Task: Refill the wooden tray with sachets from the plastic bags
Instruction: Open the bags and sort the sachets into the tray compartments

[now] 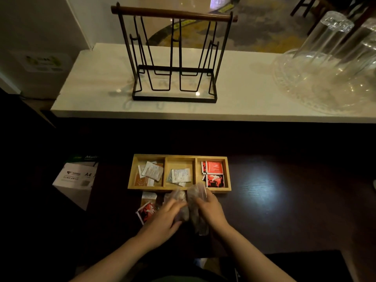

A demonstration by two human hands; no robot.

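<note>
A wooden tray [180,156] with three compartments lies on the dark table. White and brown sachets fill its left part, white sachets [179,175] the middle, red sachets [214,174] the right. Just in front of it, both hands hold clear plastic bags. My right hand [212,210] grips a crumpled clear bag [196,200]. My left hand [165,217] rests on another clear bag [179,197], fingers curled over it. Loose red and brown sachets [147,208] lie on the table to the left of my left hand.
A white A4 paper box [76,181] stands at the left. Behind the tray runs a raised white counter [97,88] with a black wire rack [175,58] and upturned glasses on a glass tray [329,68] at the right.
</note>
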